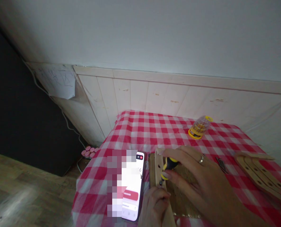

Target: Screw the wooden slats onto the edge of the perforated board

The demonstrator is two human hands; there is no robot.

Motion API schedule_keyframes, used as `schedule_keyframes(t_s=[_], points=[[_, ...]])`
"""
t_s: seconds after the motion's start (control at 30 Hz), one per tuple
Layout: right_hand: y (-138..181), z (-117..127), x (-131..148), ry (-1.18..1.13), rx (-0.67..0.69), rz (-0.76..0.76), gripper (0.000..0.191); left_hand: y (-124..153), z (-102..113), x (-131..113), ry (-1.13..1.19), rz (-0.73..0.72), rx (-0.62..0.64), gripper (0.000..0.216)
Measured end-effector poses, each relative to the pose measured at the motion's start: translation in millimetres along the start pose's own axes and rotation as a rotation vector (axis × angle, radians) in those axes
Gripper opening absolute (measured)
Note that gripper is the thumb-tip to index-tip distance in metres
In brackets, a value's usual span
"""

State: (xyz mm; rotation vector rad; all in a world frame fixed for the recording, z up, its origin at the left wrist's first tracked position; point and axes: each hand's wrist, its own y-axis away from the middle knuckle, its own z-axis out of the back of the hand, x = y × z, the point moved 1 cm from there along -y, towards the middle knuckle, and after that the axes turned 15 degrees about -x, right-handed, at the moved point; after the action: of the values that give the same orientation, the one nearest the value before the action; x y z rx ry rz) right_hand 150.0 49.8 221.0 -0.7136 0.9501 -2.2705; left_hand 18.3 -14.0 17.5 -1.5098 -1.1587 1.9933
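Note:
My right hand [197,176] is closed round a small black and yellow screwdriver [167,170], its tip pointing down at a light wooden strip [158,164]. A ring shows on one finger. My left hand [154,201] pinches the same strip just below the tip, fingers pressed together. The strip lies along the edge of a brown board [180,201] on the red and white checked tablecloth [140,132].
A phone [132,189] with a lit screen lies left of the strip. A clear and yellow screwdriver-bit holder [199,127] stands at the back. Slotted wooden pieces [260,176] lie at right, small dark screws [222,164] beside them. Pink items [89,152] sit on the floor.

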Motion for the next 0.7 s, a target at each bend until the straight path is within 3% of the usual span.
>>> schedule_keyframes(t_s=[0.07,0.2,0.37,0.5,0.7], points=[[-3.9,-2.4,-2.2,0.007,-0.005,0.048,0.023,4.4,-0.6,2.1,-0.030,0.039,0.026,0.042],[-11.7,-1.2,-5.7,-0.133,0.120,0.189,0.035,12.5,-6.2,-0.1,-0.064,0.089,-0.001,0.044],[-13.0,4.8,-5.7,-0.226,0.219,0.117,0.038,9.4,-10.3,3.8,-0.054,0.059,-0.029,0.034],[-5.1,-4.3,-1.1,-0.309,0.118,0.020,0.010,-8.2,-3.0,7.3,-0.002,-0.010,-0.006,0.027],[11.1,-28.8,-2.5,-0.394,-0.039,-0.185,0.007,-27.2,5.3,-1.5,0.010,-0.074,-0.033,0.027]])
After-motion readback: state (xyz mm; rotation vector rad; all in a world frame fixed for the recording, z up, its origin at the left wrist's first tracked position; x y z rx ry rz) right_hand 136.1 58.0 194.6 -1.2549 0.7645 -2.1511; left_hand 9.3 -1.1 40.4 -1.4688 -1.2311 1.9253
